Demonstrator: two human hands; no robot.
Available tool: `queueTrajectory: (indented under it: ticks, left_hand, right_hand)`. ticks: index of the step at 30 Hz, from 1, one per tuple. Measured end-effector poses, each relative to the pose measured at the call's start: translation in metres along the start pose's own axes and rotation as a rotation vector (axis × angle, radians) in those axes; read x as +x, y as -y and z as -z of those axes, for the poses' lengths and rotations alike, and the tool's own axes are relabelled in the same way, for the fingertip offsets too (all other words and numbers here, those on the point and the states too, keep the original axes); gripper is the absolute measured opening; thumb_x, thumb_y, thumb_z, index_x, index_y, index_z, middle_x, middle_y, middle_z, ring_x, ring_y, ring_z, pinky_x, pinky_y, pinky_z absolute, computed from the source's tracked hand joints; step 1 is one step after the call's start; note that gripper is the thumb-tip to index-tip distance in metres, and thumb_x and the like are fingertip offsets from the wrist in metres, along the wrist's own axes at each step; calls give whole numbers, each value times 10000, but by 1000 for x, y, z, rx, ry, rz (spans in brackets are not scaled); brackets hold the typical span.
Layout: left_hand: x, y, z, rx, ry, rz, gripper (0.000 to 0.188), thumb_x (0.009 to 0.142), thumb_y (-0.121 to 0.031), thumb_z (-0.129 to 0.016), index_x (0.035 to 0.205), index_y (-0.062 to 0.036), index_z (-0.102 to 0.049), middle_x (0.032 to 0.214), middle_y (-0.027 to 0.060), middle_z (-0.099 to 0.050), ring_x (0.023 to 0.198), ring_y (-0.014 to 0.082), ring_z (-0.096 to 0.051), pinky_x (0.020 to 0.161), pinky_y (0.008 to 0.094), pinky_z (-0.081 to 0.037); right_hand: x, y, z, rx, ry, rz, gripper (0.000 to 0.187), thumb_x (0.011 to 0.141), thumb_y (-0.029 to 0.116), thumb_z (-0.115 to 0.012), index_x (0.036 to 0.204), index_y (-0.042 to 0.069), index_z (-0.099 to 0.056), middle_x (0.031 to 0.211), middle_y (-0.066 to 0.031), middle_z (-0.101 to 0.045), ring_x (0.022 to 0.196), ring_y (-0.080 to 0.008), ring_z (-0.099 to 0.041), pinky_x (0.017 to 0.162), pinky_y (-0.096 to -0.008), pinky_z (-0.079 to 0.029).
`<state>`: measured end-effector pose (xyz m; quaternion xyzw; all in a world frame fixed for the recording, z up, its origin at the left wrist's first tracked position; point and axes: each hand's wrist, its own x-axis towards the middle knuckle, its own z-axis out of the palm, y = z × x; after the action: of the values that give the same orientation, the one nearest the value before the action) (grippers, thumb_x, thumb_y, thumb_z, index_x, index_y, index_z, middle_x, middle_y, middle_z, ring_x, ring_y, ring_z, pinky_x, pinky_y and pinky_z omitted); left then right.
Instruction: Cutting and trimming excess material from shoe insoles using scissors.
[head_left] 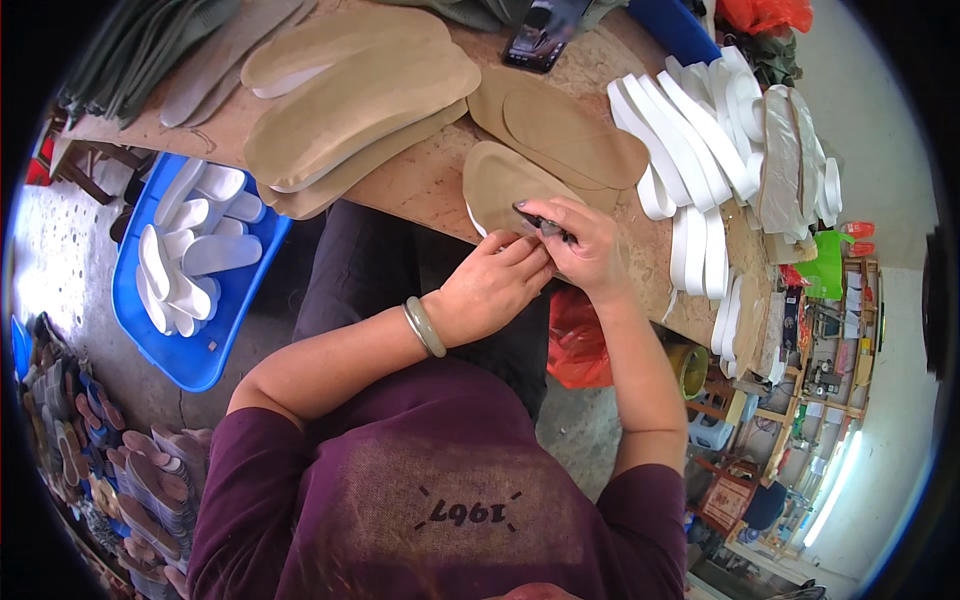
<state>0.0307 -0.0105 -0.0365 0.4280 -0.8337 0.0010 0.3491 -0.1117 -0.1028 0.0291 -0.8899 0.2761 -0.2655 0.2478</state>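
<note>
A tan-topped shoe sole with a white side lies at the table's near edge. My left hand, with a pale bangle at the wrist, is closed on its near end, fingertips bent against the edge. Right beside it, my right hand grips a small dark tool over the same sole. Fingers cover most of the tool, so its exact kind does not show. Flat tan insole pieces lie just beyond. A stack of larger tan-covered soles sits to the left.
White soles stand in rows on the right of the table. A phone lies at the back. On the floor at left is a blue bin of white soles, with piled footwear below. A red bag hangs under the table.
</note>
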Motion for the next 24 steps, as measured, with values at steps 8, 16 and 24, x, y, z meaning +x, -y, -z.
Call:
queueTrajectory:
  ticks: [8,16,24]
  left_hand:
    - [9,14,-2,-53,-173,26,356,788,-104,-600,1135,-36,-641,1157,66,-626,1092,209,-589,967,364,-451]
    - [5,19,-4,-41,-113,47,360,790,-119,-606,1141,-41,-635,1173,57,-619,1127,195,-577,962,361,-452]
    - [4,22,-4,-87,-138,6,369,779,-141,-619,1137,-56,-642,1128,29,-621,1104,174,-584,938,335,-455]
  right_hand:
    - [36,-36,-24,-259,-252,236,443,750,-75,-638,1133,146,-674,851,-37,-643,723,-197,-658,627,-310,-546]
    - [24,-24,-2,469,-344,-275,244,946,58,-627,1181,-8,-639,852,-69,-663,712,-134,-643,661,-276,-544]
    - [48,-19,-20,-242,-33,201,466,699,-138,-594,1106,68,-687,866,-128,-683,726,-266,-677,654,-319,-537]
